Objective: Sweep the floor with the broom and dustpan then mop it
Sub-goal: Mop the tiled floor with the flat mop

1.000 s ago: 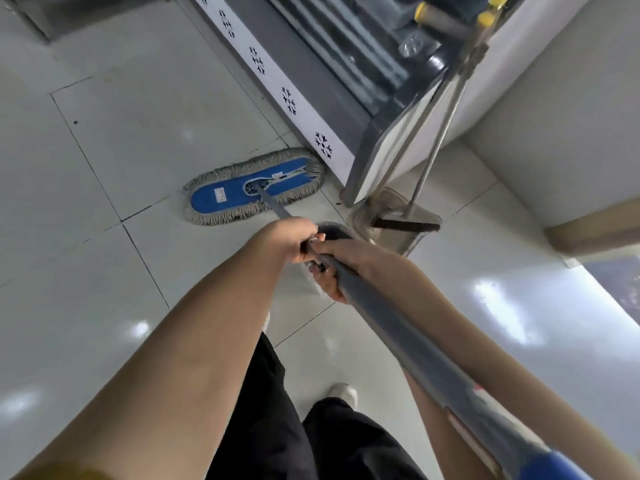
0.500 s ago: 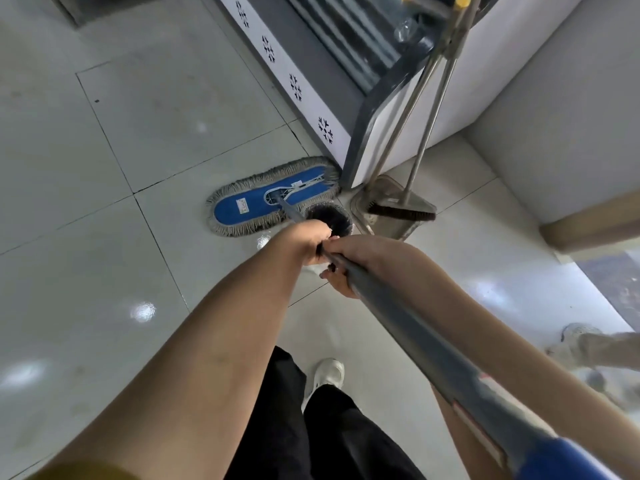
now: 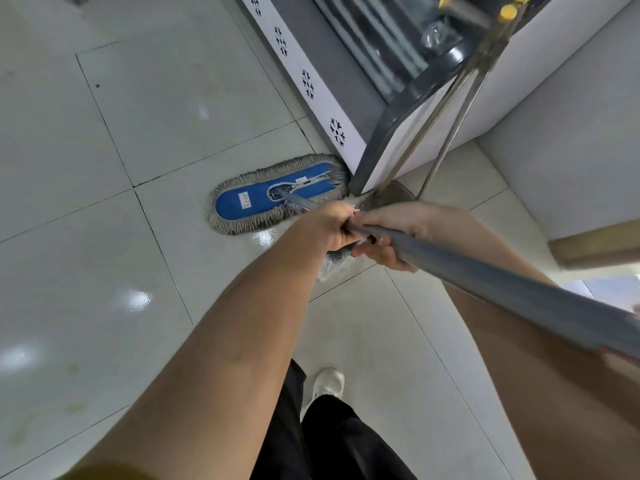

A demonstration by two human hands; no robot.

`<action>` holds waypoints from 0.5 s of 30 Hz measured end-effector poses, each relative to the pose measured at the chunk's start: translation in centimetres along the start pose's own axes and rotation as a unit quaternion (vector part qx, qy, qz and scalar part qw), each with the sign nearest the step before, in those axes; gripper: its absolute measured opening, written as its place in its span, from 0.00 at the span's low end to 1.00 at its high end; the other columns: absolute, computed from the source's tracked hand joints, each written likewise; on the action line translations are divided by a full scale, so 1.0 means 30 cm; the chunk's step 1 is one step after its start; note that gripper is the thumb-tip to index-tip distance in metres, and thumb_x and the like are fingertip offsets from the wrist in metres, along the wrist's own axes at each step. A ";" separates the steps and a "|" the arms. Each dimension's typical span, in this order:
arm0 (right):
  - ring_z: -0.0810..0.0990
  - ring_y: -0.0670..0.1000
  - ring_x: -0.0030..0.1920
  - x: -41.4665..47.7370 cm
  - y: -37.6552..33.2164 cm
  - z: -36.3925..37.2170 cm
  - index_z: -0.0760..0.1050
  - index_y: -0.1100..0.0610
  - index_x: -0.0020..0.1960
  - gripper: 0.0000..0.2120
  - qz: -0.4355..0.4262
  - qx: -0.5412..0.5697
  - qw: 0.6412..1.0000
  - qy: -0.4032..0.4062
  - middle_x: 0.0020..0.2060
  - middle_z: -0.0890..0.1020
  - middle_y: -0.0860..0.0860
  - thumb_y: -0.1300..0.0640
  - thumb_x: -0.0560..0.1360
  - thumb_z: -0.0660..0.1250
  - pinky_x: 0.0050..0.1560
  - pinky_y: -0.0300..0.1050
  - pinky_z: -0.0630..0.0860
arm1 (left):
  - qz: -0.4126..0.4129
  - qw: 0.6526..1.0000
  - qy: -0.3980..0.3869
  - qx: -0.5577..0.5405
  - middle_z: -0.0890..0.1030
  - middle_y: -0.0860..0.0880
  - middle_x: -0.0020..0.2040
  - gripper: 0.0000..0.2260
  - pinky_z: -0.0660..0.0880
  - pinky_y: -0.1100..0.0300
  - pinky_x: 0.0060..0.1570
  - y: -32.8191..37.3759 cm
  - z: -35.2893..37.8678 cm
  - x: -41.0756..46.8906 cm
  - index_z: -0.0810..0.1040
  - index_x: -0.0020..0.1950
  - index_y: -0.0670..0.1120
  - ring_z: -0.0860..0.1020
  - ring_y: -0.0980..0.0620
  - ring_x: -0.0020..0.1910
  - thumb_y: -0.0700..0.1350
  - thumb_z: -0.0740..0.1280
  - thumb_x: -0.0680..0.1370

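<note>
Glossy pale floor tiles (image 3: 104,237) with dark grout lines fill the head view and carry scattered light reflections. A glass-fronted display cabinet (image 3: 349,81) stands at the top, its white base strip printed with dark snowflake marks, and a plain grey wall (image 3: 571,133) runs along the right.

The flat mop head (image 3: 277,195), blue on top with a grey fringe and a small white label, lies flat on the floor. Its right end touches the lower corner of the cabinet. The grey mop handle (image 3: 502,282) rises from the middle of the head, passes through both hands and leaves the view at the right edge.

The left hand (image 3: 334,226) is wrapped around the handle on the side nearer the mop head. The right hand (image 3: 398,237) grips it just behind, with the two hands almost touching. Something dark with crinkled clear film (image 3: 330,266) shows below the hands; what it is cannot be told.

Two thin metal poles (image 3: 450,133) with yellow end caps (image 3: 508,11) lean against the cabinet corner. At their foot a brownish translucent dustpan (image 3: 391,195) sits on the floor, largely hidden behind the hands and just beside the mop head.

Black trousers (image 3: 339,445) and one white shoe (image 3: 327,382) appear at the bottom.
</note>
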State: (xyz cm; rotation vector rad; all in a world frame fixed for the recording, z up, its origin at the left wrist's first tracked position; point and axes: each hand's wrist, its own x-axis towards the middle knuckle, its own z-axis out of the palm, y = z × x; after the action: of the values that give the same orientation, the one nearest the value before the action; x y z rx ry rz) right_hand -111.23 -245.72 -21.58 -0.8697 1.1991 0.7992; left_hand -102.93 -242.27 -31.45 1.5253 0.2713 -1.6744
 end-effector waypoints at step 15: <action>0.65 0.43 0.13 0.246 -0.424 0.016 0.67 0.62 0.52 0.21 -0.022 0.119 0.992 0.023 0.33 0.73 0.54 0.42 0.80 0.58 0.15 0.30 0.65 | 0.025 0.999 0.028 -0.030 0.72 0.46 0.37 0.11 0.71 0.67 0.17 0.378 -0.231 0.228 0.68 0.63 0.40 0.74 0.57 0.26 0.42 0.59 0.82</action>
State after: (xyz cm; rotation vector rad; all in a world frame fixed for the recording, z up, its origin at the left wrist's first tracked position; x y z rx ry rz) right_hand -98.45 -250.58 -27.01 -0.7186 1.2821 0.5900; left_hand -89.55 -247.79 -35.14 1.5250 0.3072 -1.5718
